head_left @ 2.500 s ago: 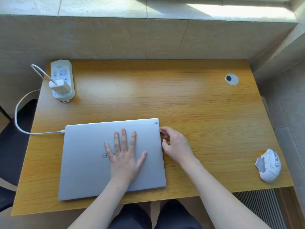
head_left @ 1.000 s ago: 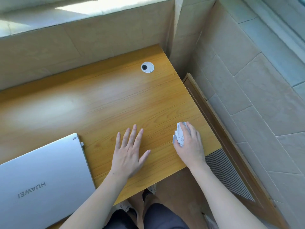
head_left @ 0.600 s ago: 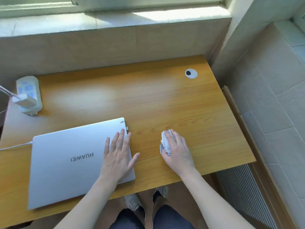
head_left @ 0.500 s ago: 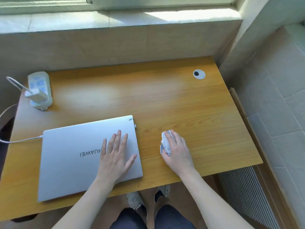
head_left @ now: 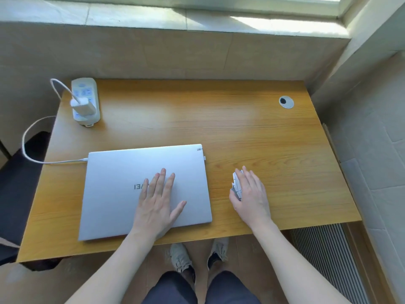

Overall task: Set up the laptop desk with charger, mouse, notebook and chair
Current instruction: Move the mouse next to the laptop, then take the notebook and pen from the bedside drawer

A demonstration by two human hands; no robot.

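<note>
A closed silver laptop lies on the wooden desk, near its front edge. My left hand rests flat on the lid, fingers spread. My right hand covers a white mouse just right of the laptop; only the mouse's left side shows. A white charger brick is plugged into a white power strip at the desk's back left corner. Its white cable loops off the left edge and enters the laptop's left side. No notebook is in view.
A dark chair stands left of the desk, partly out of frame. A round cable grommet sits at the desk's back right. Tiled walls close in behind and to the right. A floor vent grille lies below right. My shoes show under the desk.
My right hand went to the mouse at the desk's right front corner and slid it left to beside the laptop. My left hand returned flat onto the lid. The view swung back left.
</note>
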